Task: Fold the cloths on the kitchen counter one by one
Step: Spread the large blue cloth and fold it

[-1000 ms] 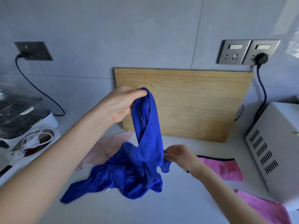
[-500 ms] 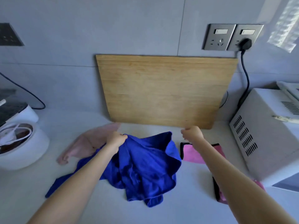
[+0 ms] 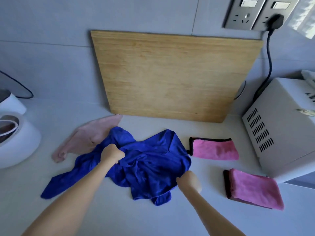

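The blue cloth (image 3: 153, 160) lies crumpled on the counter (image 3: 119, 210), just in front of the wooden cutting board (image 3: 170, 74). Its long axis runs from a tail at the near left toward the far right. A bunch of fabric in its far-left part is gripped by the left hand (image 3: 111, 154), with the fingers curled around it. The near-right edge is touched by the right hand (image 3: 188, 180). This hand is blurred, so it cannot be told whether the edge is pinched. The bulk of the cloth lies between the hands, so a pull apart to left and right is probably needed for spreading.

No readable text or labels anywhere.
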The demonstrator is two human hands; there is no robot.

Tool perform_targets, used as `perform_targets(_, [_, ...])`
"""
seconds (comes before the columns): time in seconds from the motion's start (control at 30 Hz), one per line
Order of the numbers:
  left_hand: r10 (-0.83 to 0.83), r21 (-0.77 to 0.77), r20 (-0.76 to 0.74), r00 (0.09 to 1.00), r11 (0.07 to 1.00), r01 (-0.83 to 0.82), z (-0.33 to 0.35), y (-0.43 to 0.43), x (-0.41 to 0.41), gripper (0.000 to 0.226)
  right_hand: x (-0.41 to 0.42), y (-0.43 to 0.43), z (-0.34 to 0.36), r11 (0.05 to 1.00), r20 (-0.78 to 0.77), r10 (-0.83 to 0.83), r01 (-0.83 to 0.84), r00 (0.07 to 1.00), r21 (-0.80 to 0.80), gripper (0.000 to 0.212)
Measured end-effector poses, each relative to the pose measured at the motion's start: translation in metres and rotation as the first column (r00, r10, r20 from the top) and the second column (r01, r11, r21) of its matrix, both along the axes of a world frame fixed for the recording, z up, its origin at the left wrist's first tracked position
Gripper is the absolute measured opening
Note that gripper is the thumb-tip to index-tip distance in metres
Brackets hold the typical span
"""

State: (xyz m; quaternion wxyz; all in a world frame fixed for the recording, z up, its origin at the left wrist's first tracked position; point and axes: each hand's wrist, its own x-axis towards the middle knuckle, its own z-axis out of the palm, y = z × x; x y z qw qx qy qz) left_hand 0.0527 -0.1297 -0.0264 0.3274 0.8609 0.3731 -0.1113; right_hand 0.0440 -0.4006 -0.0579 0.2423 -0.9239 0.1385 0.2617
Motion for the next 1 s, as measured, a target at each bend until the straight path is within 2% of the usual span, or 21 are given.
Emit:
perform_targets(0.1, [0.059, -0.082, 0.022, 0.998, 0.995, -0.057, 0.011, 0.006, -0.001, 0.012, 0.014, -0.002, 0.017, 0.948, 0.078, -0.187, 0.16, 0.979, 0.275, 0.034])
perform_targets(0.17, [0.131, -0.216, 0.099, 0.986, 0.97, -0.107, 0.026, 0.011, 0.007, 0.015, 0.027, -0.011, 0.042, 0.845, 0.091, -0.319, 0.239, 0.943, 0.478, 0.031])
perform_targets(0.27, [0.253, -0.462, 0.247, 0.935, 0.879, -0.116, 0.066, 0.015, 0.024, 0.016, 0.052, -0.029, 0.094, 0.708, 0.104, -0.439, 0.272, 0.893, 0.652, 0.02])
perform_targets(0.3, [0.306, -0.507, 0.289, 0.907, 0.852, -0.126, 0.08, 0.017, 0.029, 0.016, 0.06, -0.034, 0.11, 0.693, 0.119, -0.45, 0.262, 0.885, 0.672, 0.021])
perform_targets(0.37, [0.405, -0.57, 0.362, 0.84, 0.809, -0.144, 0.113, 0.019, 0.038, 0.016, 0.075, -0.045, 0.143, 0.727, 0.202, -0.441, 0.215, 0.875, 0.652, 0.023])
perform_targets(0.47, [0.451, -0.62, 0.432, 0.781, 0.777, -0.106, 0.157, 0.022, 0.049, 0.026, 0.093, -0.062, 0.188, 0.761, 0.288, -0.406, 0.147, 0.867, 0.631, 0.026])
perform_targets(0.6, [0.382, -0.518, 0.533, 0.755, 0.853, -0.066, 0.193, 0.02, 0.056, 0.023, 0.104, -0.082, 0.235, 0.759, 0.287, -0.347, 0.087, 0.893, 0.646, 0.024])
perform_targets(0.73, [0.312, -0.408, 0.558, 0.769, 0.91, -0.074, 0.204, 0.012, 0.065, 0.018, 0.113, -0.079, 0.26, 0.72, 0.262, -0.302, 0.039, 0.916, 0.693, 0.026])
perform_targets(0.8, [0.348, -0.415, 0.586, 0.732, 0.905, -0.098, 0.214, 0.005, 0.071, 0.02, 0.117, -0.071, 0.271, 0.712, 0.349, -0.333, -0.01, 0.876, 0.702, 0.028])
perform_targets(0.93, [0.464, -0.509, 0.659, 0.592, 0.855, -0.104, 0.237, -0.002, 0.073, 0.025, 0.109, -0.069, 0.291, 0.672, 0.45, -0.32, -0.135, 0.833, 0.728, 0.024])
perform_targets(1.0, [0.413, -0.514, 0.641, 0.647, 0.857, -0.037, 0.238, -0.001, 0.057, 0.022, 0.09, -0.077, 0.29, 0.676, 0.467, -0.254, -0.191, 0.847, 0.712, 0.022])
